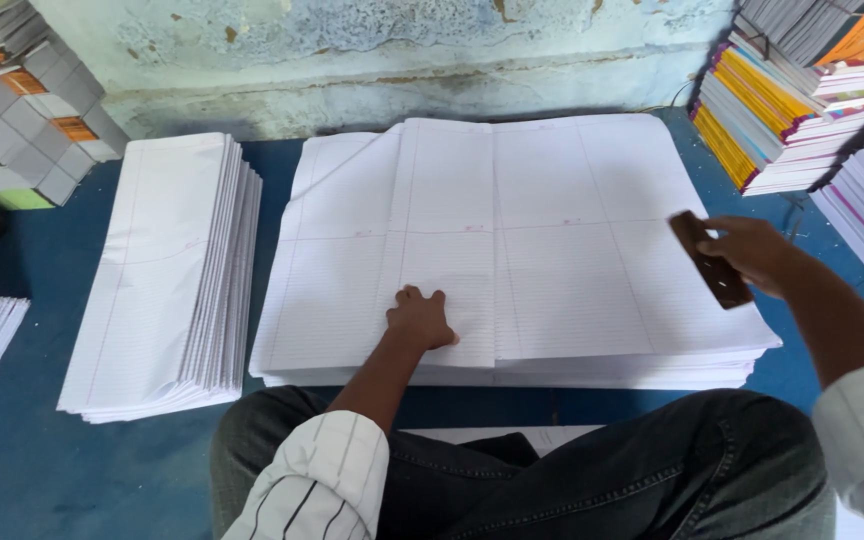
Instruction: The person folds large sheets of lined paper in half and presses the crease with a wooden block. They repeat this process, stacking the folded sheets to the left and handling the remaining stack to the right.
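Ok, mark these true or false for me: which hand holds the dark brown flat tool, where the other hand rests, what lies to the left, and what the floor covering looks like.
1. The right hand holds the dark brown flat tool. True.
2. The left hand hovers clear of the large stack of white ruled sheets. False: it presses on the top sheet.
3. A pile of folded white ruled sheets lies left of the large stack. True.
4. The floor covering is red. False: it is blue.
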